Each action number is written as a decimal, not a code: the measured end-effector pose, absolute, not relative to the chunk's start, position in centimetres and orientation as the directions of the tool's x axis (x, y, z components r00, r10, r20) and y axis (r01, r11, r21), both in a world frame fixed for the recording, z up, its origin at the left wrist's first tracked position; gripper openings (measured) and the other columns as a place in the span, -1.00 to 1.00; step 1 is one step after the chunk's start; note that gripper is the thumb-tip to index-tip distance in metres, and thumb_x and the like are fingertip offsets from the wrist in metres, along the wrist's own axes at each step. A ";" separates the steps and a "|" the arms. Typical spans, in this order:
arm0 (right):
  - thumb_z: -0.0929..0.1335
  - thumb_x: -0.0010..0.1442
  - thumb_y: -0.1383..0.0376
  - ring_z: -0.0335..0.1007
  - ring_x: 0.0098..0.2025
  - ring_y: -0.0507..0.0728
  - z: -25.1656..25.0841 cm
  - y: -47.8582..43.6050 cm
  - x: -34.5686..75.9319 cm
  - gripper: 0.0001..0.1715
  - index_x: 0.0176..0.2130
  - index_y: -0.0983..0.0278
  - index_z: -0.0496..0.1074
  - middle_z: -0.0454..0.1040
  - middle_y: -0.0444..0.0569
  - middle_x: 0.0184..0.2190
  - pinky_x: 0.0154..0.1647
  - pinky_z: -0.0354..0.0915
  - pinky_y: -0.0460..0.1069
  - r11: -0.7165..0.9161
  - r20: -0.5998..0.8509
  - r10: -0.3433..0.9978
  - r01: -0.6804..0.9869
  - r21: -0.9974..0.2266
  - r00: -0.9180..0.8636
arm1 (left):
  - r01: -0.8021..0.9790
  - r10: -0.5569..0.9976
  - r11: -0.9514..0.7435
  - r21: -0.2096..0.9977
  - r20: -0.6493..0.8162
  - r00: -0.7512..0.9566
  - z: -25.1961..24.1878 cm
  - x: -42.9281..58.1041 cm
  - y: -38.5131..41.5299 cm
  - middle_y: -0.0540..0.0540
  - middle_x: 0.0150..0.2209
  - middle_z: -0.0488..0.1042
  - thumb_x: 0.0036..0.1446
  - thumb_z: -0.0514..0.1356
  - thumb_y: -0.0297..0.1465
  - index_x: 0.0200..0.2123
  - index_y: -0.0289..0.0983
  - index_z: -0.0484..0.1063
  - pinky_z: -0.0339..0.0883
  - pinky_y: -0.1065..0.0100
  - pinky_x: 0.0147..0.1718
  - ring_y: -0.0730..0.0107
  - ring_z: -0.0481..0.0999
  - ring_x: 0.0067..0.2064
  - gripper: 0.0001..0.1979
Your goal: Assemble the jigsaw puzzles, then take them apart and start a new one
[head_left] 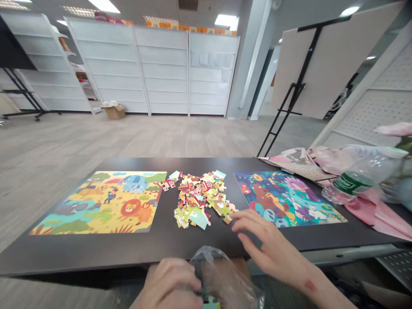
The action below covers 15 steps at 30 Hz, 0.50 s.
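Note:
A heap of loose puzzle pieces lies in the middle of the dark table. My right hand rests flat on the table just right of the heap, fingers stretched out and apart, fingertips almost touching the nearest pieces. Below the table's front edge my left hand is closed on a clear plastic bag; a small pale piece shows under the fingers. A finished savanna puzzle with a lion and an elephant lies at the left. A finished blue animal puzzle lies at the right.
A clear plastic bottle with a green label lies on pink cloth at the table's right end. Folded patterned paper sits behind it. An easel board stands beyond; white shelving and a cardboard box are far back.

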State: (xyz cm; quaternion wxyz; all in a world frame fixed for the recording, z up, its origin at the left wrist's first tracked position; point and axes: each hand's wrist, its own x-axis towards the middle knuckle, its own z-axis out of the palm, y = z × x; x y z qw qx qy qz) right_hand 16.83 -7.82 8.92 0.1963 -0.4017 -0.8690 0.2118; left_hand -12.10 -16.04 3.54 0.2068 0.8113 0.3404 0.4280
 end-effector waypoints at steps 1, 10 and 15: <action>0.29 0.28 0.35 0.32 0.23 0.28 7.4 -7.0 16.9 -0.63 0.05 0.19 0.49 0.43 0.12 0.19 0.25 0.24 0.27 0.547 0.219 0.831 0.677 -0.493 -0.512 | 0.373 0.738 -0.675 0.637 0.592 0.324 3.4 -12.1 -15.3 -0.09 -0.19 0.60 0.40 0.05 -0.08 -0.06 -0.02 0.51 0.51 0.25 -0.09 0.20 0.59 -0.10 -0.70; 0.37 0.29 0.18 0.28 0.24 0.29 2.6 -6.0 16.3 -0.50 0.20 0.17 0.37 0.39 0.10 0.20 0.25 0.22 0.27 0.485 0.288 0.874 0.696 -0.529 -0.391 | 0.833 0.921 -0.358 0.422 0.305 0.241 3.0 -9.5 -8.7 -0.16 0.32 0.27 0.29 0.24 -0.25 0.24 -0.01 0.35 0.14 -0.28 0.19 -0.21 0.09 0.36 -0.54; 0.34 0.31 0.25 0.32 0.18 0.29 2.8 -6.0 15.4 -0.59 0.14 0.19 0.39 0.47 0.07 0.11 0.22 0.24 0.24 0.413 0.256 0.911 0.708 -0.573 -0.325 | 0.886 0.943 -0.291 0.361 0.263 0.203 2.7 -8.5 -8.5 -0.14 0.31 0.28 0.26 0.25 -0.29 0.08 -0.03 0.46 0.17 -0.29 0.12 -0.27 0.11 0.33 -0.68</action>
